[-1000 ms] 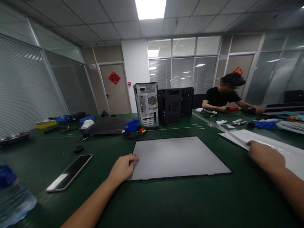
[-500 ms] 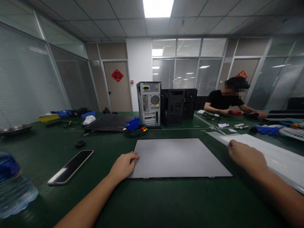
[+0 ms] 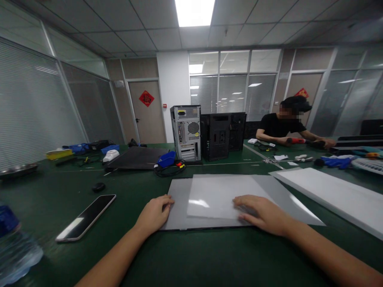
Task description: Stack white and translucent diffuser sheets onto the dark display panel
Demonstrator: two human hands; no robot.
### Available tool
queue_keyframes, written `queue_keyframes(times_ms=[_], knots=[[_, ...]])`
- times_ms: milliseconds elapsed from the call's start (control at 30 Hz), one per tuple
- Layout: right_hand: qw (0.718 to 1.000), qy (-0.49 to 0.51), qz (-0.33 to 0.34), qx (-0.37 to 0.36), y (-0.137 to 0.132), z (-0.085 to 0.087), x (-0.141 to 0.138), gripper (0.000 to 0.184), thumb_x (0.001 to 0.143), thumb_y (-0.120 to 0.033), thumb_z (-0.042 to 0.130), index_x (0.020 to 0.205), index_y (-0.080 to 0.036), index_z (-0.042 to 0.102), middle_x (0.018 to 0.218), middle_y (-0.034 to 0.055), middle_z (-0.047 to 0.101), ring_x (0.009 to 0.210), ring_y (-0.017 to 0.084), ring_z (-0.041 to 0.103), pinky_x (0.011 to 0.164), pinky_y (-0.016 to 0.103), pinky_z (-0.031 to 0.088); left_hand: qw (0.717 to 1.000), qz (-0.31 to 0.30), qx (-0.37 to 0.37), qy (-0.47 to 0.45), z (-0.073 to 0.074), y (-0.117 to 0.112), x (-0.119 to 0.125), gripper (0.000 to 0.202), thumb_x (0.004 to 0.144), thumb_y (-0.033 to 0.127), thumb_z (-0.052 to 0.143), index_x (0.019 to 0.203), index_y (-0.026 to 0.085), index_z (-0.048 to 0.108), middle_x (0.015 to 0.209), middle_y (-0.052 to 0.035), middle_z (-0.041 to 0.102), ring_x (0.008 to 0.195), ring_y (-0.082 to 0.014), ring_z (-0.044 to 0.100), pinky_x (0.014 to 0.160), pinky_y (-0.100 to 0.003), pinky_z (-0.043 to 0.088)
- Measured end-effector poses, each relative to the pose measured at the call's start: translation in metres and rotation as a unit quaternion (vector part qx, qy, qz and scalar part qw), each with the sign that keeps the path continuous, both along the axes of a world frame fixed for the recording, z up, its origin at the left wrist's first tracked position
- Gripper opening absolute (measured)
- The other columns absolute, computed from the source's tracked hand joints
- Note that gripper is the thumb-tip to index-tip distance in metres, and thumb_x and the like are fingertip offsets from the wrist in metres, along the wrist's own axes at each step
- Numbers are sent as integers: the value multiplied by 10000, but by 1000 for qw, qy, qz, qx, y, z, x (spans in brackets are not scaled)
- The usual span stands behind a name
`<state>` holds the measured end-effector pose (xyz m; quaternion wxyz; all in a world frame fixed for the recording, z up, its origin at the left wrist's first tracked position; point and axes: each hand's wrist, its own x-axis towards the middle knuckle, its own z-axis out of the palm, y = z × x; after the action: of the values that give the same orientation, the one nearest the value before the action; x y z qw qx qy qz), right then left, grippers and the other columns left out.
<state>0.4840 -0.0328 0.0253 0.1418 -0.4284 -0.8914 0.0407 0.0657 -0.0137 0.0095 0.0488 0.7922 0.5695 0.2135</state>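
Note:
A thin flat panel (image 3: pixel 179 205) with a grey face and narrow black border lies on the green table. My left hand (image 3: pixel 154 213) rests at its left edge, with thumb and fingers closed on that side. Over the panel lies a translucent plastic sheet (image 3: pixel 215 195), shifted to the right, its right corner reaching past the panel's edge. Fingers outstretched and apart, my right hand (image 3: pixel 263 213) lies on the sheet near its front edge. The panel's right part shows only faintly through the sheet.
A thick white slab (image 3: pixel 338 191) lies at right; a phone (image 3: pixel 86 218) and water bottle (image 3: pixel 18 247) at left. Behind stand a computer case (image 3: pixel 187 133) and black cases (image 3: pixel 217 135). Across the table a person (image 3: pixel 281 125) holds a red-and-black tool (image 3: pixel 297 140).
My right hand has moved left from the white stack to above the panel, and the translucent sheet now covers much of the panel. My left hand stays at the panel's left edge.

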Motion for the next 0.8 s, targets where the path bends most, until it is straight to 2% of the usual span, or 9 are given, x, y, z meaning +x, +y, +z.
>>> queue_keyframes(times_ms=[67, 133, 233, 300, 433, 633, 800], knots=[[999, 8, -33, 19, 5, 0, 8, 504, 955, -576, 443, 1341, -286, 589, 1393, 48, 579, 1292, 234, 522, 1118, 427, 395, 1000, -3, 0, 1, 0, 0, 0, 368, 909, 255, 474, 1146, 232, 754, 1303, -61, 685, 1267, -238, 599, 1119, -388, 425], [992, -14, -117, 51, 14, -1, 22, 526, 957, -584, 403, 1306, -255, 620, 1355, 70, 606, 1251, 258, 555, 1092, 447, 416, 1000, -4, 1, 2, 0, 0, 0, 366, 909, 256, 474, 1141, 233, 756, 1297, -59, 688, 1262, -240, 603, 1115, -387, 429], [966, -50, -246, 65, 26, -4, 47, 568, 954, -575, 340, 1222, -197, 670, 1215, 136, 671, 1076, 327, 643, 932, 519, 490, 1000, -3, 2, 5, 0, 0, 1, 366, 908, 253, 474, 1140, 225, 756, 1298, -68, 687, 1260, -242, 604, 1106, -386, 438], [959, -57, -271, 53, 30, -7, 63, 565, 947, -567, 335, 1168, -194, 696, 1136, 145, 696, 983, 335, 666, 848, 518, 506, 1000, -2, 2, 5, 1, 0, 1, 366, 909, 255, 473, 1137, 217, 756, 1298, -73, 686, 1258, -246, 605, 1104, -392, 440], [969, -52, -241, 32, 31, -9, 75, 532, 941, -572, 361, 1091, -218, 729, 1114, 104, 709, 973, 269, 662, 867, 427, 503, 1000, -2, 5, -6, 3, -2, 3, 362, 938, 314, 466, 1133, 225, 758, 1320, -70, 672, 1251, -255, 605, 1105, -407, 439], [986, -38, -163, 26, 26, -7, 56, 539, 970, -569, 343, 1128, -218, 720, 1159, 98, 690, 1043, 250, 627, 944, 424, 481, 1000, -10, -9, -22, 3, -1, 2, 382, 955, 403, 479, 1156, 216, 745, 1347, -89, 645, 1274, -274, 573, 1122, -438, 411], [994, -16, -106, 5, 22, -3, 50, 518, 980, -558, 355, 1174, -226, 702, 1187, 89, 678, 1080, 248, 616, 982, 442, 476, 1000, -11, -11, -21, -1, 1, -1, 356, 911, 314, 539, 1201, 217, 722, 1365, -88, 631, 1296, -267, 550, 1143, -433, 381]])
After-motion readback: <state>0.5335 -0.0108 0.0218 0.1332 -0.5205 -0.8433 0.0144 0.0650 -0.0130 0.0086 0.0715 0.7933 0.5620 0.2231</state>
